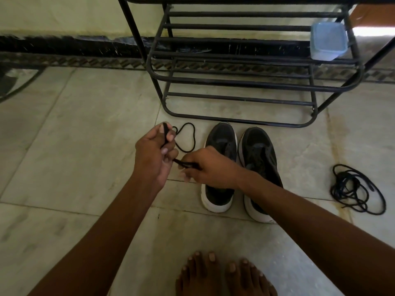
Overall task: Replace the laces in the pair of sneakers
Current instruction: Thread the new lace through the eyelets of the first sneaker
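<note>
Left of centre: left hand [155, 150], fingers curled round a black lace [188, 135] looping onto the floor. Centre: right hand [205, 167], fingers pinching the same lace. Just right: pair of sneakers [241, 167] side by side. Far right: loose lace pile [354, 189]. Upper right: shoe rack [245, 67].

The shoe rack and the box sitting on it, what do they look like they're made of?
Shoe rack: probably metal tubing with a black painted finish, judging by its thin round bars and bent corners. Box: likely translucent bluish plastic, with a soft sheen and rounded edges.
</note>
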The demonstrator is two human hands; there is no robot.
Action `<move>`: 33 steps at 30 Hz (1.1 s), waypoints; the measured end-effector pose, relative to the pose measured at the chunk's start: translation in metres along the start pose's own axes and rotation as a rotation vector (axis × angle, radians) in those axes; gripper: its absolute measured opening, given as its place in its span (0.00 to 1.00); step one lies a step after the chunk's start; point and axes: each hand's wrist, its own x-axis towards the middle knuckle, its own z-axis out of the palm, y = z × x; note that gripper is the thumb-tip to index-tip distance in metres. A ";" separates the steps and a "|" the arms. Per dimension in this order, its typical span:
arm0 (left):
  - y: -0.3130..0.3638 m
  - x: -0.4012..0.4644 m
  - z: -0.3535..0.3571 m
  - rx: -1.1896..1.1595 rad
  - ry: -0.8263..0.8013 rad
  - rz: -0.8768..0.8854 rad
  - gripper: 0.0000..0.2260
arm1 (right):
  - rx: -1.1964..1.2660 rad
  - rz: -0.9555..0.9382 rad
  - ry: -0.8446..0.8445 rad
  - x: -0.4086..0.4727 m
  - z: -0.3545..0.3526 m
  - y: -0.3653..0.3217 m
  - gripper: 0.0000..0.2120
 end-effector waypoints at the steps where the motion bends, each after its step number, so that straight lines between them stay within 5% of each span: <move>1: 0.001 0.002 0.001 0.020 0.009 0.013 0.11 | 0.005 -0.003 0.029 -0.001 -0.003 0.001 0.10; 6: 0.000 0.003 -0.001 0.095 0.042 0.025 0.11 | 0.026 -0.033 0.116 -0.003 -0.022 0.001 0.13; 17: -0.016 -0.003 -0.005 0.258 0.038 0.084 0.10 | -0.133 0.066 -0.036 0.006 -0.034 0.002 0.12; 25: -0.027 -0.004 -0.009 0.466 0.088 0.076 0.16 | -0.245 0.351 0.241 0.005 -0.025 0.020 0.12; 33: -0.029 -0.010 -0.006 0.537 0.162 0.121 0.09 | -0.301 0.498 0.382 0.003 -0.033 0.015 0.09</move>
